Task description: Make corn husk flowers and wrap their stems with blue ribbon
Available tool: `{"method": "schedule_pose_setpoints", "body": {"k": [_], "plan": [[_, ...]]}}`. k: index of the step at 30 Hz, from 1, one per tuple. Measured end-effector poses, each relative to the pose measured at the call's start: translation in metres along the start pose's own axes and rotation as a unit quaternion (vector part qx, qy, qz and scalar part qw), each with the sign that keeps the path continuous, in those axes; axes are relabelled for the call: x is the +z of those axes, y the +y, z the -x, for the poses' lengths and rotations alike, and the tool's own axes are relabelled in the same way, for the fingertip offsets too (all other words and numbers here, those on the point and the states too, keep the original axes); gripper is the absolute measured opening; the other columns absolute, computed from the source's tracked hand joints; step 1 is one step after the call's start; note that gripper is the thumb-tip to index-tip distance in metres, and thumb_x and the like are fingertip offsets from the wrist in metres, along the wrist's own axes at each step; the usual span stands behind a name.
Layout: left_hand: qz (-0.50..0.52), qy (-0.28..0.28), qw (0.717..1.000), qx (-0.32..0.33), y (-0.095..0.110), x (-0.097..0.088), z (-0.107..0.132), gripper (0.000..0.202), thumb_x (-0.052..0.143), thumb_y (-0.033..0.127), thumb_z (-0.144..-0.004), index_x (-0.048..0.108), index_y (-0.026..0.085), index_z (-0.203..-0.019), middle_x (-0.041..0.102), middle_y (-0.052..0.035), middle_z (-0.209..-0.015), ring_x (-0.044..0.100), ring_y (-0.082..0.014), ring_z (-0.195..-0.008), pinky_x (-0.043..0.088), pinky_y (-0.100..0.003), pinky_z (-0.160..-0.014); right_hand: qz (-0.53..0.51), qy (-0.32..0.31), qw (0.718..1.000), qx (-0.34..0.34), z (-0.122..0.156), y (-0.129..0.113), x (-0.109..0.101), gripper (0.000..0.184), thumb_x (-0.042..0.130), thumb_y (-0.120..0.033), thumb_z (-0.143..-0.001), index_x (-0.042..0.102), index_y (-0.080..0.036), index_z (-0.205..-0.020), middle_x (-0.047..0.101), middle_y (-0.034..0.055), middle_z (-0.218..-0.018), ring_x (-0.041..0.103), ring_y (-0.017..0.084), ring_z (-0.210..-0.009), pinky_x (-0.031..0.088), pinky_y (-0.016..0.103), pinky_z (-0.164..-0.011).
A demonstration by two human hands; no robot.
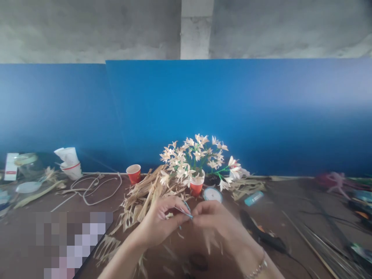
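My left hand (164, 221) and my right hand (213, 219) meet above the table in front of me, fingertips almost touching. Both pinch a thin light-blue strand (187, 211), whose exact kind is too small to tell. Below the right fingers, pale pointed petals (209, 236) show in a blur; whether they hang from the strand or lie lower I cannot tell. Just beyond the hands stands a red and white paper cup (197, 188), holding a bunch of cream flowers (197, 155) on green stems. A white spool with a blue rim (212, 195) lies beside it.
Dry husks (145, 193) are heaped behind my left hand, near a second paper cup (133, 174). A white cable (95, 190) loops farther left. On the right lie a light-blue lighter-like object (254, 198), a black-handled tool with a cord (266, 234) and thin rods (328, 248).
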State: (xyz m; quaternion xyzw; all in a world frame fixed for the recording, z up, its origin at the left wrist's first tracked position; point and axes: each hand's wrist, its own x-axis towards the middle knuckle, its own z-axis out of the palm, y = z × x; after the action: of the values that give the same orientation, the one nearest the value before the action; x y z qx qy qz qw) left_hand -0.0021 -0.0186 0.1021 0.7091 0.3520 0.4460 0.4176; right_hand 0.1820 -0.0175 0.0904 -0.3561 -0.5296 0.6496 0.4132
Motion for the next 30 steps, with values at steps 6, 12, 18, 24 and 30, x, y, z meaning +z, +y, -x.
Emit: {"method": "schedule_pose_setpoints", "body": {"k": [6, 12, 18, 24, 30], "plan": [[-0.015, -0.039, 0.999, 0.018, 0.009, -0.001, 0.003, 0.009, 0.066, 0.023, -0.077, 0.072, 0.019, -0.072, 0.067, -0.0042, -0.068, 0.061, -0.0166, -0.063, 0.047, -0.027, -0.063, -0.166, -0.125, 0.972, 0.11, -0.006, 0.011, -0.002, 0.004, 0.067, -0.016, -0.056, 0.068, -0.013, -0.057, 0.062, -0.001, -0.05, 0.052, 0.007, -0.044, 0.043, 0.02, -0.05], [-0.015, 0.009, 1.0, -0.007, 0.007, 0.002, 0.0, 0.009, 0.063, 0.02, -0.076, 0.068, 0.018, -0.068, 0.063, -0.0017, -0.064, 0.057, -0.0144, -0.06, 0.044, -0.024, -0.058, 0.072, 0.006, 0.997, 0.016, -0.003, 0.006, 0.001, 0.007, 0.068, -0.022, -0.067, 0.067, -0.016, -0.069, 0.065, 0.0005, -0.062, 0.056, 0.011, -0.056, 0.043, 0.024, -0.056], [0.05, 0.099, 0.992, -0.063, -0.006, 0.016, -0.006, 0.011, 0.067, 0.02, -0.07, 0.063, 0.016, -0.061, 0.056, 0.0015, -0.056, 0.049, -0.0104, -0.05, 0.038, -0.02, -0.049, 0.485, 0.201, 0.79, -0.316, 0.009, -0.003, 0.018, 0.013, 0.064, -0.013, -0.073, 0.062, -0.023, -0.081, 0.066, 0.0011, -0.078, 0.059, 0.021, -0.079, 0.034, 0.046, -0.09], [0.109, 0.121, 0.984, -0.074, -0.008, 0.023, -0.006, 0.019, 0.07, 0.027, -0.068, 0.06, 0.015, -0.058, 0.051, 0.004, -0.049, 0.047, -0.0084, -0.045, 0.037, -0.019, -0.045, 0.574, 0.206, 0.691, -0.388, 0.009, -0.003, 0.021, 0.015, 0.057, -0.008, -0.08, 0.062, -0.023, -0.08, 0.066, -0.0019, -0.07, 0.06, 0.018, -0.076, 0.024, 0.046, -0.097], [0.127, 0.133, 0.979, -0.093, -0.012, 0.026, -0.005, 0.018, 0.069, 0.029, -0.07, 0.062, 0.015, -0.063, 0.056, 0.0028, -0.051, 0.051, -0.0092, -0.041, 0.039, -0.019, -0.041, 0.552, 0.227, 0.692, -0.406, 0.006, 0.0, 0.019, 0.019, 0.05, -0.013, -0.086, 0.064, -0.023, -0.076, 0.065, -0.002, -0.067, 0.06, 0.016, -0.073, 0.025, 0.044, -0.098]]}}
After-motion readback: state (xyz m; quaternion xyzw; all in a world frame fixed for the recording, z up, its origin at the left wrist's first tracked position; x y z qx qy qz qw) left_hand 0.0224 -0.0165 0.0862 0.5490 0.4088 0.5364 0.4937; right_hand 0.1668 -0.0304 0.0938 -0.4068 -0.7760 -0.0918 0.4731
